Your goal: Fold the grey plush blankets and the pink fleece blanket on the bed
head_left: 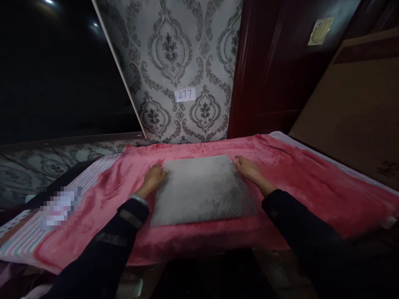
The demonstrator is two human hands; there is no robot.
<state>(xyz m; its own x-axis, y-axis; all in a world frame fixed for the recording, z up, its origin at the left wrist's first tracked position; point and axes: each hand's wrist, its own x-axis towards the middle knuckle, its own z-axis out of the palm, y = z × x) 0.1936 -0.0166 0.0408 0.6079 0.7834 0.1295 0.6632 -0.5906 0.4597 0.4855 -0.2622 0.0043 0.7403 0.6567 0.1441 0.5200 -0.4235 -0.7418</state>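
Note:
A grey rectangular mat [202,189] with a soft, fuzzy-looking surface lies flat on a pink plush blanket [118,199]. My left hand [155,175] is at the mat's upper left edge, its fingers curled in and closed on the border. Opposite it, my right hand [246,167] holds the upper right edge, with the thumb side against the mat and one finger pointing out. Parts of the fingers on both hands are hidden or blurred. The mat's near edge, toward me, is untouched.
A striped sheet [93,172] shows from under the blanket. To the left is a large dark screen [62,74]; to the right stands a big cardboard box [358,108]. Patterned wallpaper [170,50] with a paper label [185,94] reading 277 is behind, beside a dark red wooden panel [264,74].

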